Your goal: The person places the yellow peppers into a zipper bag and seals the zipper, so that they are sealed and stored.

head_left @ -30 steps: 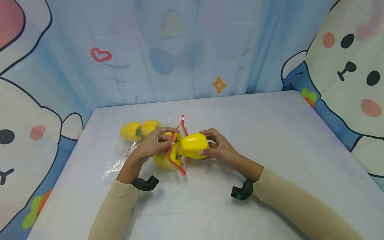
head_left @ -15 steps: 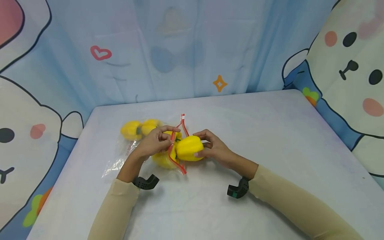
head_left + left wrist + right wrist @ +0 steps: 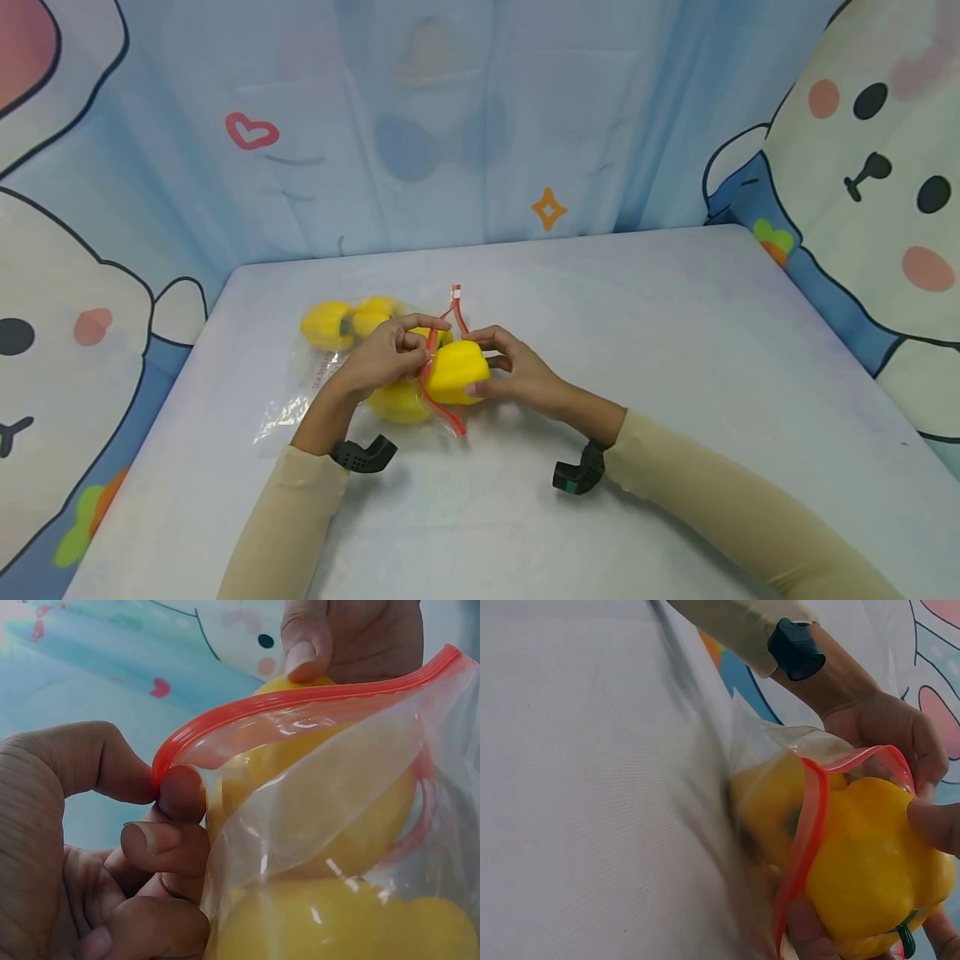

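My right hand [image 3: 519,373] grips a yellow bell pepper [image 3: 456,372] at the open mouth of a clear zip bag [image 3: 288,412]. In the right wrist view the held pepper [image 3: 874,862] sits between the bag's red zip edges [image 3: 814,817], its green stem [image 3: 906,936] facing the camera. My left hand [image 3: 384,357] pinches the red zip edge; the left wrist view shows thumb and forefinger on that red strip [image 3: 255,709]. Through the clear plastic another yellow pepper [image 3: 322,922] shows below the held one. More peppers [image 3: 327,326] lie at the bag's far left end.
The bag lies on a white-covered table [image 3: 675,333], left of its middle. Behind it hangs a blue curtain [image 3: 465,125] with cartoon prints. Both wrists carry a dark camera band [image 3: 364,456].
My right hand has moved left, carrying the pepper from beside the bag's mouth to in between its red edges. The pepper near the mouth has shifted slightly left. My left hand has stayed in place.
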Demonstrator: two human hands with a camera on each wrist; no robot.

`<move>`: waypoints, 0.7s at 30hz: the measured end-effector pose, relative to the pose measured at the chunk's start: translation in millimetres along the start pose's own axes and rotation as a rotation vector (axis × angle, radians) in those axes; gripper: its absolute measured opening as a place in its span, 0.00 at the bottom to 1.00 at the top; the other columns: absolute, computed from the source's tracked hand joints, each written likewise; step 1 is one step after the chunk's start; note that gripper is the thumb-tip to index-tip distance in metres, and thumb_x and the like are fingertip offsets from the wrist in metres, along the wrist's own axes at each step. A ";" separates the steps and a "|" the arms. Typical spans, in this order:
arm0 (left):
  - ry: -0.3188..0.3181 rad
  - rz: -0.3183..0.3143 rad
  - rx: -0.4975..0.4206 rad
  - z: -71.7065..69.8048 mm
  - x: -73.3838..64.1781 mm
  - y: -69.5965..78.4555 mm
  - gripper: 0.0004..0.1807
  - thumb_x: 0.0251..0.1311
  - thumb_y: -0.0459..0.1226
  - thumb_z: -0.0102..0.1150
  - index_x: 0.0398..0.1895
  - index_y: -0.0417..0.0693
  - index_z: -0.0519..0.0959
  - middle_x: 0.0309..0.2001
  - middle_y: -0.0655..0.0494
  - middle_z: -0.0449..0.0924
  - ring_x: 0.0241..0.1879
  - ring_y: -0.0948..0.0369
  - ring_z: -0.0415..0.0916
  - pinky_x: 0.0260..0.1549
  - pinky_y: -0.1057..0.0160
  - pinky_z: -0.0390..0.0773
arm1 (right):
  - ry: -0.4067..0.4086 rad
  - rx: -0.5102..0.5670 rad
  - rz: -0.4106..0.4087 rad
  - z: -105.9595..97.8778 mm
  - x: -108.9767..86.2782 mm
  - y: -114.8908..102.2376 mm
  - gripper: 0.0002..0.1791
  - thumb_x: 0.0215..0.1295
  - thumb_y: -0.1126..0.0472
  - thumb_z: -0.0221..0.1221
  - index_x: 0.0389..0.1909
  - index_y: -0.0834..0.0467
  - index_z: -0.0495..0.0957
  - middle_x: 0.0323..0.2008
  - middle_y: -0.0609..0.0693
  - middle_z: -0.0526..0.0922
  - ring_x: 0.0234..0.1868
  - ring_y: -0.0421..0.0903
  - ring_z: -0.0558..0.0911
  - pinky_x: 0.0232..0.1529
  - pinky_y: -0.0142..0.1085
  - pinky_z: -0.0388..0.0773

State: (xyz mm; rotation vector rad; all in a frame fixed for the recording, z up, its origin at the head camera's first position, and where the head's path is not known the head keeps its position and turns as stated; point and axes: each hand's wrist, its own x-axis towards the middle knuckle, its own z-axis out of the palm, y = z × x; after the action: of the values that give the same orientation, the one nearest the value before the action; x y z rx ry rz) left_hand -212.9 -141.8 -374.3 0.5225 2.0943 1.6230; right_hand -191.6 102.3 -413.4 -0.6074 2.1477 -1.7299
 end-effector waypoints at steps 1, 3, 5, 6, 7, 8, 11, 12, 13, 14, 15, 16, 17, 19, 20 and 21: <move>0.000 -0.002 0.001 -0.1 -0.1 0.0 0.26 0.61 0.28 0.49 0.65 0.40 0.69 0.18 0.58 0.68 0.16 0.64 0.58 0.18 0.69 0.62 | -0.008 0.004 0.001 0.6 0.3 0.1 0.36 0.55 0.59 0.67 0.65 0.53 0.66 0.64 0.54 0.69 0.59 0.55 0.77 0.64 0.51 0.71; 0.002 -0.007 0.005 -0.6 0.0 -0.4 0.26 0.61 0.28 0.49 0.65 0.41 0.69 0.18 0.59 0.68 0.16 0.64 0.58 0.18 0.69 0.62 | -0.025 0.015 0.009 1.7 1.0 0.4 0.36 0.56 0.58 0.67 0.66 0.52 0.65 0.64 0.55 0.68 0.58 0.54 0.77 0.62 0.48 0.75; 0.001 -0.010 0.009 -0.8 0.1 -0.5 0.26 0.61 0.28 0.49 0.65 0.41 0.69 0.18 0.59 0.67 0.15 0.64 0.57 0.17 0.69 0.62 | -0.046 0.033 0.019 2.3 1.5 1.3 0.36 0.57 0.58 0.66 0.67 0.52 0.64 0.65 0.57 0.68 0.57 0.54 0.79 0.59 0.45 0.77; 0.000 -0.011 0.010 -0.9 0.1 -0.4 0.26 0.61 0.28 0.49 0.65 0.41 0.69 0.18 0.59 0.67 0.15 0.64 0.57 0.17 0.70 0.61 | -0.055 0.040 0.025 2.6 1.8 1.8 0.36 0.58 0.58 0.66 0.68 0.52 0.64 0.65 0.57 0.68 0.57 0.54 0.79 0.57 0.43 0.79; -0.002 -0.011 0.011 -0.8 0.2 -0.4 0.26 0.61 0.28 0.49 0.65 0.41 0.69 0.18 0.59 0.67 0.15 0.64 0.57 0.17 0.70 0.61 | -0.063 0.044 0.031 2.8 2.2 2.7 0.36 0.58 0.58 0.66 0.68 0.52 0.63 0.64 0.58 0.68 0.56 0.53 0.80 0.55 0.42 0.80; -0.003 -0.012 0.014 -0.7 0.2 -0.2 0.26 0.61 0.28 0.49 0.65 0.41 0.69 0.18 0.59 0.67 0.15 0.64 0.57 0.17 0.70 0.61 | -0.070 0.044 0.034 2.8 2.5 3.5 0.37 0.58 0.58 0.66 0.68 0.52 0.63 0.64 0.58 0.67 0.55 0.53 0.81 0.54 0.41 0.80; -0.011 -0.013 0.015 -0.3 0.2 0.5 0.26 0.61 0.28 0.49 0.65 0.40 0.69 0.18 0.59 0.67 0.15 0.64 0.56 0.17 0.70 0.61 | -0.091 0.042 0.038 3.3 3.2 5.8 0.37 0.59 0.60 0.66 0.68 0.51 0.62 0.64 0.59 0.67 0.53 0.54 0.82 0.52 0.40 0.81; -0.014 -0.011 0.014 -0.2 0.1 0.7 0.26 0.61 0.28 0.49 0.65 0.40 0.68 0.18 0.59 0.67 0.15 0.64 0.56 0.17 0.70 0.61 | -0.091 0.038 0.041 3.5 3.4 6.7 0.37 0.58 0.59 0.66 0.68 0.51 0.63 0.64 0.58 0.67 0.53 0.53 0.82 0.52 0.40 0.81; -0.017 -0.009 0.013 -0.2 0.0 0.9 0.26 0.61 0.28 0.49 0.65 0.40 0.68 0.18 0.59 0.67 0.15 0.64 0.56 0.17 0.70 0.61 | -0.092 0.031 0.038 3.7 3.6 7.6 0.37 0.58 0.59 0.67 0.68 0.51 0.63 0.64 0.58 0.67 0.53 0.53 0.82 0.52 0.40 0.81; -0.020 -0.007 0.012 -0.1 0.0 1.0 0.26 0.61 0.28 0.49 0.65 0.40 0.68 0.18 0.59 0.67 0.15 0.64 0.56 0.17 0.70 0.61 | -0.092 0.024 0.036 4.0 3.8 8.4 0.37 0.58 0.59 0.67 0.67 0.51 0.63 0.64 0.58 0.67 0.53 0.53 0.82 0.53 0.40 0.81; -0.022 -0.005 0.010 -0.2 -0.1 1.1 0.26 0.61 0.28 0.49 0.65 0.40 0.68 0.18 0.59 0.67 0.15 0.64 0.57 0.17 0.70 0.61 | -0.089 0.018 0.036 4.5 4.2 9.3 0.37 0.58 0.58 0.68 0.67 0.51 0.63 0.64 0.57 0.67 0.54 0.53 0.81 0.53 0.40 0.81; -0.023 -0.003 0.011 -0.3 -0.1 1.1 0.27 0.60 0.28 0.48 0.65 0.40 0.68 0.18 0.59 0.67 0.15 0.64 0.57 0.17 0.70 0.61 | -0.084 0.010 0.032 5.0 4.1 9.8 0.37 0.58 0.58 0.68 0.67 0.51 0.63 0.64 0.57 0.67 0.54 0.52 0.81 0.54 0.40 0.81; -0.023 -0.001 0.012 -0.4 0.0 1.1 0.27 0.60 0.28 0.48 0.65 0.40 0.68 0.18 0.59 0.67 0.15 0.64 0.57 0.17 0.70 0.61 | -0.078 0.001 0.028 5.5 4.2 10.2 0.37 0.58 0.58 0.68 0.66 0.51 0.63 0.64 0.56 0.68 0.54 0.52 0.81 0.55 0.41 0.80; -0.023 -0.001 0.015 -0.4 0.1 0.9 0.27 0.60 0.27 0.48 0.65 0.40 0.68 0.18 0.59 0.68 0.16 0.64 0.58 0.18 0.70 0.62 | -0.066 -0.018 0.018 6.3 4.3 10.9 0.36 0.58 0.57 0.68 0.66 0.52 0.64 0.64 0.56 0.68 0.54 0.52 0.80 0.56 0.41 0.80; -0.021 -0.002 0.018 -0.4 0.0 1.0 0.27 0.60 0.28 0.49 0.65 0.39 0.69 0.18 0.59 0.68 0.16 0.64 0.58 0.18 0.70 0.62 | -0.061 -0.024 0.015 6.7 4.4 11.3 0.36 0.57 0.57 0.69 0.66 0.52 0.64 0.64 0.55 0.69 0.55 0.52 0.80 0.56 0.42 0.79; -0.020 -0.003 0.021 -0.5 -0.1 1.2 0.27 0.60 0.28 0.49 0.65 0.39 0.69 0.18 0.59 0.68 0.16 0.64 0.59 0.18 0.70 0.63 | -0.056 -0.030 0.016 7.1 4.5 11.4 0.36 0.57 0.57 0.69 0.66 0.52 0.65 0.64 0.55 0.69 0.55 0.52 0.80 0.56 0.42 0.79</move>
State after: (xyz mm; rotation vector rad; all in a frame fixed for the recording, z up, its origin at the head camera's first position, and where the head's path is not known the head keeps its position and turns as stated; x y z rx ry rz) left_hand -213.1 -141.9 -373.0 0.5404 2.0987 1.5896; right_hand -193.4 96.1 -425.9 -0.6377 2.1383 -1.6554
